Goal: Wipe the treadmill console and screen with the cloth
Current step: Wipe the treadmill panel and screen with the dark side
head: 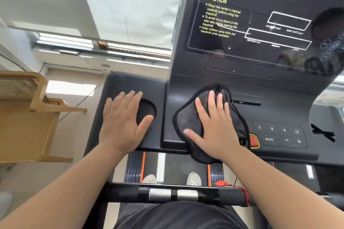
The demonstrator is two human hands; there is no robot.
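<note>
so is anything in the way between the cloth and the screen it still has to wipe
Nothing visible is. The cloth lies flat on the lower console under the right hand, and only bare black console slope separates it from the screen above. The left hand rests aside by the cup holder.

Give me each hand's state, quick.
Left hand: open, flat beside the cup holder, holding nothing.
Right hand: open, pressing the cloth flat.

right hand point(214, 126) on cloth point(188, 117) on console point(279, 113) | left hand point(122, 122) beside cup well point(147, 111) | screen point(260, 24) behind
</note>
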